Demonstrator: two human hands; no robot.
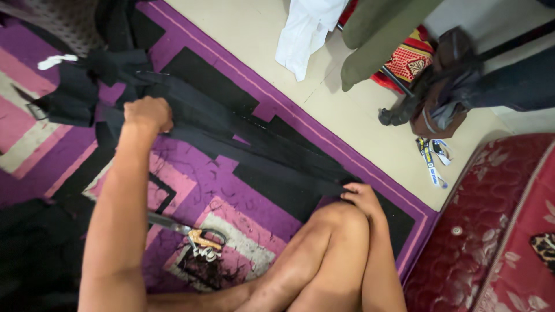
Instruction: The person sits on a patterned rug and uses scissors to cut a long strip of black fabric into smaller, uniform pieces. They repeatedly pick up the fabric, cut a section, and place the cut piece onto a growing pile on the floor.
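- The left hand (148,114) is closed in a fist around one end of a stack of long black fabric strips (243,136), arm stretched out over the rug
- The right hand (361,197) presses the other end of the strips flat, fingers bent, just beyond a raised knee (341,222)
- The strips run taut between both hands, slanting across the purple, black and pink patterned rug (231,190)
- Scissors (188,234) lie on the rug near the left forearm, amid loose black threads
- More black cloth (75,95) is heaped beyond the left hand
- A white garment (303,32) and a lanyard (433,156) lie on the pale floor; a red patterned mattress (491,231) sits to the right
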